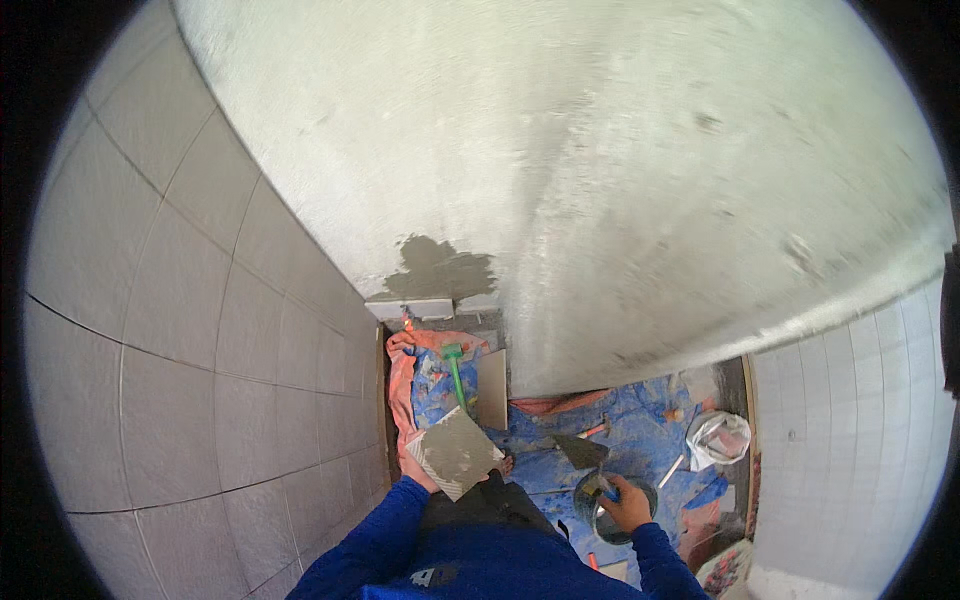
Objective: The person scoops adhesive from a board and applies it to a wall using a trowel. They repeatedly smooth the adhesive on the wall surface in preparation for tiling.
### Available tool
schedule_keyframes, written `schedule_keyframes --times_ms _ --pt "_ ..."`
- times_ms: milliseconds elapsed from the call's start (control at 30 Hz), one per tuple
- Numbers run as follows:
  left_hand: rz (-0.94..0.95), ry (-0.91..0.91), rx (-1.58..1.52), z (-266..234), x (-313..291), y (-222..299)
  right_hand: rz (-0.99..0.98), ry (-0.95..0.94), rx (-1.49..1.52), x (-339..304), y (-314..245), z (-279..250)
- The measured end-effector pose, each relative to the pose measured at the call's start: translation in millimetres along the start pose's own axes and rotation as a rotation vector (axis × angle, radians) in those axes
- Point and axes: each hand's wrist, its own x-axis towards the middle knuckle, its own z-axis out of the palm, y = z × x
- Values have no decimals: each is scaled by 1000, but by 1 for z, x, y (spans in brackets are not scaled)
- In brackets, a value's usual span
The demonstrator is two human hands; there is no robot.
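My left hand [416,470] is closed round the edge of a square tile [455,455]. Grey mortar covers most of the tile's upward face, and ridges show at its edges. My right hand [628,506] grips a trowel [581,452] by its handle, over a dark bucket [648,497]. The trowel's blade points forward and left, apart from the tile. Ahead, a wet mortar patch [438,268] marks the low part of the pale wall [400,130], just above a light strip of tile [425,309] at its foot.
Blue and orange sheeting [535,465] covers the floor. On it lie a green mallet [456,372], a plain tile [492,388], a hammer [597,429] and a white bag [718,440]. Tiled walls rise at left [190,350] and right [850,430]; the pale wall juts out in front.
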Motion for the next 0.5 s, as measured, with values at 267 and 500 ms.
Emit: schedule_keyframes --times_ms 267,500 --pt "-435 -190 328 78 22 12 735 55 379 -209 83 171" --pt "-490 -257 1122 127 58 -15 1456 414 779 -387 -66 363"
